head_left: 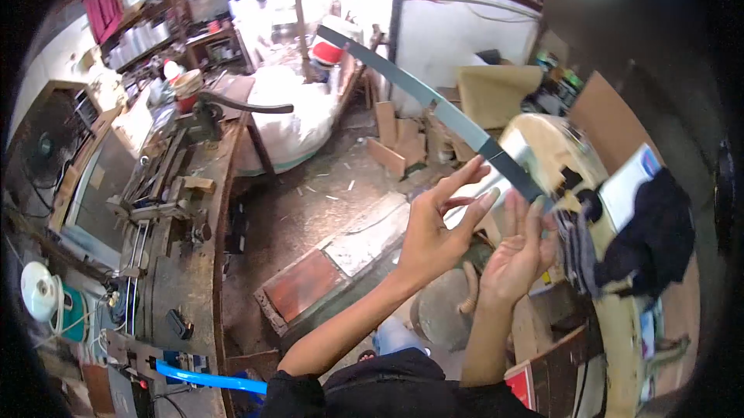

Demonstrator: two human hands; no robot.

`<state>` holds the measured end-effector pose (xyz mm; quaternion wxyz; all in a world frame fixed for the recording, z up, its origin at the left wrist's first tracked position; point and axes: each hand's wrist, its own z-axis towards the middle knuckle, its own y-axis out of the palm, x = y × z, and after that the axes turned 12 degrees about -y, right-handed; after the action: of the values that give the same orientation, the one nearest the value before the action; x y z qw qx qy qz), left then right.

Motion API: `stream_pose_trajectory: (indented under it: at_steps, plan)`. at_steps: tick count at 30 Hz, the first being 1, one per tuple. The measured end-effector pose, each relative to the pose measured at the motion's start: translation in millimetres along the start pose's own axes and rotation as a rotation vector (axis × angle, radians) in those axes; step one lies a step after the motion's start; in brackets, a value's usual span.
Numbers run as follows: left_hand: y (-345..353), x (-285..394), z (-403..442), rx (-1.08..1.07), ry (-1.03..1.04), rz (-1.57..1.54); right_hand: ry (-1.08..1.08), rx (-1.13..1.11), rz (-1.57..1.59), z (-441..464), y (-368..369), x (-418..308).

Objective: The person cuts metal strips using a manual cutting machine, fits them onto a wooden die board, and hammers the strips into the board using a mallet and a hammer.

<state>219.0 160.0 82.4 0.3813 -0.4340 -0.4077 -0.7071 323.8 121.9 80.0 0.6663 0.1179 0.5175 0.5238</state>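
A long, flat grey-green strip (pixel 465 123) runs diagonally from the upper middle down toward my hands. It has darker sections at both ends, and its kind is unclear. My left hand (pixel 442 228) has its fingertips at the strip's lower edge near the dark section, thumb below and fingers bent. At the near end, my right hand (pixel 513 259) pinches the strip with its fingertips, palm turned up. Part of the grip of each hand is hidden. The far end of the strip points away over the floor.
On the left a wooden workbench (pixel 190 286) bears a metal lathe-like machine (pixel 147 216) and a blue tube (pixel 209 378). A big white sack (pixel 283 120) stands beyond it. Dark cloth (pixel 655 232) lies on the right-hand table. Wood offcuts (pixel 397 147) lie on the floor.
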Motion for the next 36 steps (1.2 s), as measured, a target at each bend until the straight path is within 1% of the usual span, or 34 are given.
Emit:
stream_pose_trajectory:
  at_steps: [2, 3, 4, 6, 7, 8, 10, 11, 12, 13, 14, 15, 16, 17, 18, 20, 21, 22, 23, 24, 25, 26, 27, 28, 29, 30, 32, 33, 34, 35, 36]
  plan:
    - [-20, 1, 28, 0.092, -0.009, -0.071, 0.105, 0.024, 0.105, -9, 23, 43]
    - [-27, -1, 42, 0.196, -0.003, -0.130, 0.192, 0.044, 0.094, -9, 36, 61]
    - [-39, -7, 59, 0.221, 0.006, -0.112, 0.217, 0.035, 0.110, -9, 47, 82]
    - [-63, -16, 97, 0.327, -0.040, -0.253, 0.334, -0.028, 0.251, -7, 71, 120]
    - [-73, -19, 115, 0.417, -0.034, -0.227, 0.395, -0.068, 0.199, -5, 83, 137]
    - [-86, -22, 137, 0.450, 0.000, -0.222, 0.450, -0.127, 0.276, -1, 91, 162]
    - [-114, -28, 169, 0.583, 0.045, -0.146, 0.554, -0.214, 0.402, 5, 113, 201]
    - [-127, -27, 185, 0.611, 0.105, -0.208, 0.595, -0.236, 0.423, 5, 128, 223]
    - [-144, -26, 196, 0.668, 0.115, -0.196, 0.696, -0.216, 0.420, 2, 138, 243]
    - [-164, -27, 207, 0.714, 0.141, -0.114, 0.801, -0.210, 0.408, -2, 146, 261]
    - [-188, -29, 218, 0.759, 0.168, -0.028, 0.878, -0.310, 0.416, -7, 151, 283]
    - [-224, -38, 224, 0.885, 0.175, 0.195, 0.888, -0.407, 0.418, -15, 155, 306]
    - [-263, -45, 235, 0.934, 0.364, 0.265, 0.890, -0.492, 0.417, -22, 156, 321]
    - [-299, -35, 234, 0.963, 0.308, 0.251, 0.953, -0.476, 0.304, -24, 161, 329]
    - [-333, -17, 231, 1.062, 0.317, 0.391, 0.971, -0.492, 0.310, -23, 160, 344]
    - [-421, 0, 227, 1.190, 0.301, 0.376, 0.975, -0.650, 0.150, -11, 145, 382]
    - [-461, 14, 218, 1.224, 0.292, 0.319, 0.984, -0.683, 0.114, -6, 147, 397]
    - [-524, 18, 211, 1.280, 0.401, 0.461, 0.987, -0.687, 0.112, 0, 148, 415]
    - [-572, 31, 202, 1.345, 0.429, 0.408, 1.023, -0.710, 0.089, 6, 149, 435]
    - [-630, 44, 185, 1.324, 0.460, 0.561, 1.056, -0.733, 0.070, 8, 157, 455]
    - [-685, 60, 168, 1.363, 0.371, 0.609, 1.012, -0.753, 0.004, 7, 170, 469]
    - [-726, 77, 156, 1.389, 0.345, 0.635, 1.009, -0.764, 0.003, 6, 186, 484]
    - [-772, 94, 139, 1.308, 0.346, 0.706, 0.976, -0.826, -0.046, 3, 204, 499]
    - [-805, 112, 122, 1.310, 0.268, 0.828, 0.940, -0.885, -0.091, -2, 224, 516]
    - [-819, 130, 107, 1.344, 0.137, 0.942, 0.854, -0.985, -0.131, -10, 244, 537]
    - [-856, 143, 81, 1.263, 0.113, 0.946, 0.845, -0.991, -0.117, -19, 268, 558]
    - [-888, 168, 40, 1.297, -0.163, 0.965, 0.884, -1.073, -0.137, -39, 311, 598]
    - [-906, 167, 23, 1.317, -0.158, 0.920, 0.876, -1.133, -0.197, -51, 329, 631]
    - [-921, 172, -3, 1.290, -0.283, 0.899, 0.883, -1.163, -0.187, -68, 349, 666]
    - [-913, 174, -15, 1.241, -0.363, 0.844, 0.676, -1.353, -0.314, -86, 359, 699]
    - [-925, 171, -39, 1.265, -0.461, 0.840, 0.460, -1.531, -0.436, -103, 373, 720]
